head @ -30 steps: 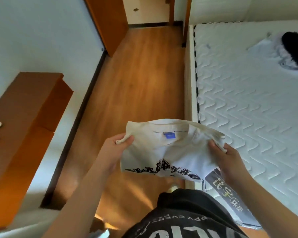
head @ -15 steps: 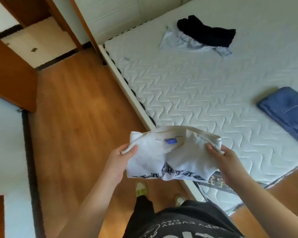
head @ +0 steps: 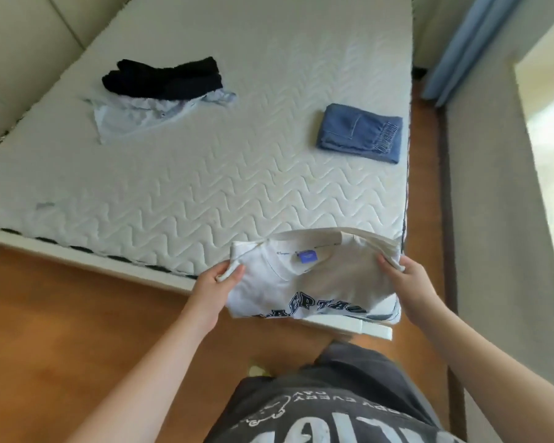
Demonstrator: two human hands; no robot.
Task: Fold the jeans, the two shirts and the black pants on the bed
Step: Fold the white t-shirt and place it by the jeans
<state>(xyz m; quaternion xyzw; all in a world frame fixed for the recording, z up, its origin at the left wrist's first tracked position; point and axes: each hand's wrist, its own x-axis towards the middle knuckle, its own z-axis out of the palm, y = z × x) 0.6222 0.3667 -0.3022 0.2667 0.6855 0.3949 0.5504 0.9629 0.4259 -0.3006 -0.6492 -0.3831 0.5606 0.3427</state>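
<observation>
I hold a folded white T-shirt point(head: 304, 276) with dark lettering and a blue neck label over the near right corner of the bed point(head: 205, 193). My left hand point(head: 216, 284) grips its left edge and my right hand point(head: 408, 279) grips its right edge. The blue jeans point(head: 359, 132) lie folded near the bed's right edge. The black pants point(head: 163, 79) lie bunched at the far left of the mattress, on top of a crumpled light blue shirt point(head: 131, 118).
Wooden floor point(head: 77, 314) runs along the bed's near side and to its right. A grey wall point(head: 499, 219) and a blue curtain point(head: 461, 43) stand at the right. A padded headboard point(head: 20, 59) lies at the left.
My view has swung right from the floor and doorway to face the bed. Both hands have kept their grip on the white T-shirt, which is now over the bed's corner.
</observation>
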